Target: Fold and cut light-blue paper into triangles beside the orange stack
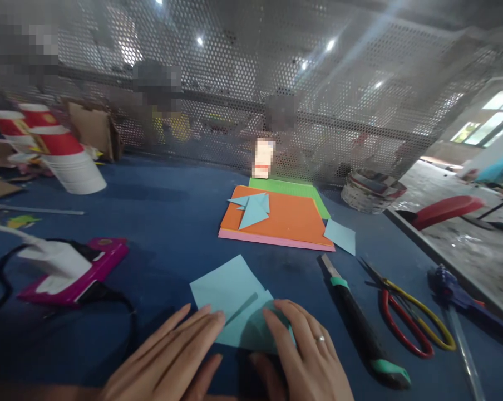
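Observation:
A light blue sheet of paper (228, 284) lies on the dark blue table in front of me, with a flap folded over on its right part. My left hand (176, 351) rests at the paper's lower left edge, fingers stretched out and its fingertips touching the sheet. On the right part of the paper lies my right hand (304, 348), a ring on one finger, its fingers spread and pressing on the folded flap. Beyond the hands, a folded light blue paper shape (255, 210) sits on a stack of orange paper (293, 217).
Right of my hands lie a utility knife (355, 317), scissors (410, 312) with red and yellow handles, and a glue gun (455, 292). At left are a magenta power strip (109, 256) and paper cups (74, 167). A small blue paper (341, 236) touches the stack; a basket (370, 192) stands behind.

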`<state>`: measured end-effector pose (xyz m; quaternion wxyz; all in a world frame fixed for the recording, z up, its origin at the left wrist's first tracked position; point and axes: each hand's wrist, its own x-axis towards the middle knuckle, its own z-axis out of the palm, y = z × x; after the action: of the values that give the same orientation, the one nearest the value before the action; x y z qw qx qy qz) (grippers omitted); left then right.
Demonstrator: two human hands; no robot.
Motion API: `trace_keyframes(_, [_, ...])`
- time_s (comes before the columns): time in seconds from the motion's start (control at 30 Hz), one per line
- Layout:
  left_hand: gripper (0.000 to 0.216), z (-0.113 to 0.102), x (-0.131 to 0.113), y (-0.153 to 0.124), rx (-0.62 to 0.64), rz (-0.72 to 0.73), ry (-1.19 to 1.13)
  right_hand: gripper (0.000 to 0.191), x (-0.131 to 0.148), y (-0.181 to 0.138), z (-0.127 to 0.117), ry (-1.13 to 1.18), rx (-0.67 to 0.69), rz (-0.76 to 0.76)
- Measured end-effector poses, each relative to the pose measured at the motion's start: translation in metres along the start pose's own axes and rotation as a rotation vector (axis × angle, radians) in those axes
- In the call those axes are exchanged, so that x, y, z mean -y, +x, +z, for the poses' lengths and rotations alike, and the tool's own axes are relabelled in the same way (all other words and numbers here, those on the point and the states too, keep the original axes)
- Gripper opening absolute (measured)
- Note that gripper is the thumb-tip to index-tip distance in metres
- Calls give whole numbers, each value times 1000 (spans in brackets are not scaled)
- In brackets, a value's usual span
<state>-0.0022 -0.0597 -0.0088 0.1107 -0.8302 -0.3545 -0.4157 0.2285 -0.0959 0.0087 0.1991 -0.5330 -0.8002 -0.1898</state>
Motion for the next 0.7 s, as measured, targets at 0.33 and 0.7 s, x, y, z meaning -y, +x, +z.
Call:
trace_keyframes(0.33, [12,2,11,1,-11,-146,-11,54,0,16,13,-34,45,159])
trace_keyframes(0.7, [67,-15,32,15,180,-288,-89,39,5,17,-10,223,-158,381])
